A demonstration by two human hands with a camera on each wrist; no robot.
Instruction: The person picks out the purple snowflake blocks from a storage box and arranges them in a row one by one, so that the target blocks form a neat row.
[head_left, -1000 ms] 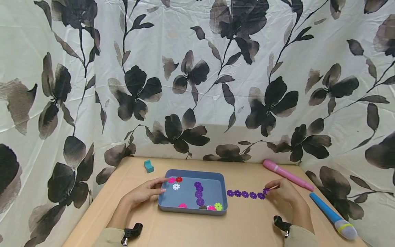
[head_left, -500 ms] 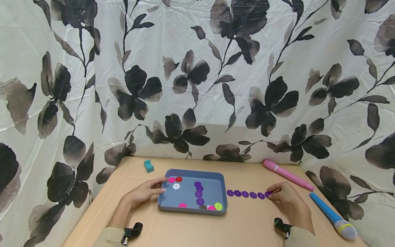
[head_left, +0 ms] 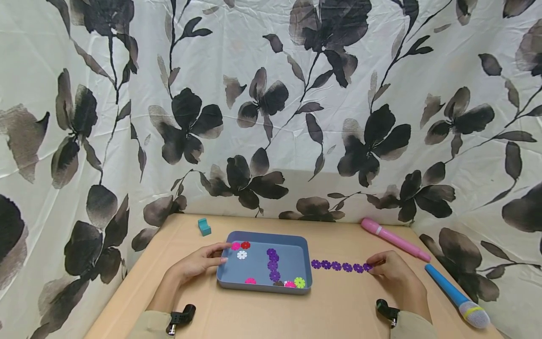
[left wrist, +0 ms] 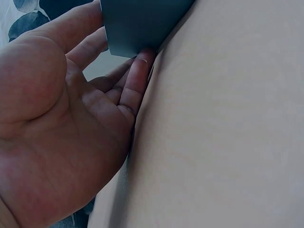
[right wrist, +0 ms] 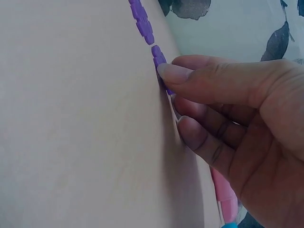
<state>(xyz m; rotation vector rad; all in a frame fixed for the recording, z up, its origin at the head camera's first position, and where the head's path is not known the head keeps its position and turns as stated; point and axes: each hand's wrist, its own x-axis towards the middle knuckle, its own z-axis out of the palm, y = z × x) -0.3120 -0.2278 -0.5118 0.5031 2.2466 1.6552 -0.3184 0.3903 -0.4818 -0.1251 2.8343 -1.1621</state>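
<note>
My right hand [head_left: 394, 272] pinches a purple flower-shaped disc [right wrist: 158, 57] between thumb and fingers, low over the table. This disc lies at the right end of a row of several purple flower discs [head_left: 336, 266], close beside its neighbour. My left hand [head_left: 196, 264] grips the left side of a grey-blue tray [head_left: 262, 288], thumb at the rim and some fingers low by its underside in the left wrist view. Inside the tray lie a line of purple discs [head_left: 273, 266], a red disc [head_left: 245, 245], a white disc [head_left: 242, 254], pink discs [head_left: 250, 281] and a yellow-green disc [head_left: 299, 282].
A teal block [head_left: 204, 227] stands behind the tray at the back left. On the right lie a pink microphone [head_left: 394, 239] and a blue microphone [head_left: 455, 294]. A floral curtain [head_left: 271, 117] hangs along the table's back edge.
My right hand has lowered slightly, bringing the purple flower disc down into line at the row's right end. The left hand and tray stay in place.
</note>
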